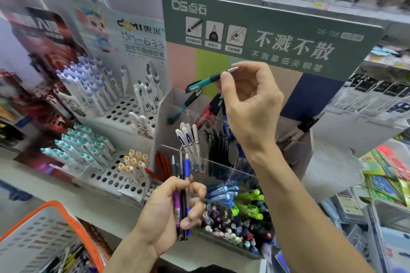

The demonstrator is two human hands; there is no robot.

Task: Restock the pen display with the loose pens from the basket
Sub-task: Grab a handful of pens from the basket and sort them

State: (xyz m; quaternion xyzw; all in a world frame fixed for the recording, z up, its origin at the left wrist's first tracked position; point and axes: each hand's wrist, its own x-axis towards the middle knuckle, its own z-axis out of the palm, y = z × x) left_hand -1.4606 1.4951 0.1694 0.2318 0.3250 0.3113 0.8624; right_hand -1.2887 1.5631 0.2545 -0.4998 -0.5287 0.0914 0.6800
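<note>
Right hand (248,99) pinched a teal click pen with a silver tip (208,79) by the tip end, held level above the top rear tier of the clear acrylic tiered pen display (221,168). Left hand (168,210) was curled round a bundle of loose pens (183,197), about four: purple, black, blue, one grey-tipped. Orange-rimmed white plastic basket (55,226) sat at the shelf's near-left edge, a few pens visible inside, too blurred to count.

My read: tip the pen tip-down, drop it beside the one matching teal pen (182,106) leaning in that tier, keep it clear of the red-and-black pen (208,111). Four white pens stood in the next tier.
</note>
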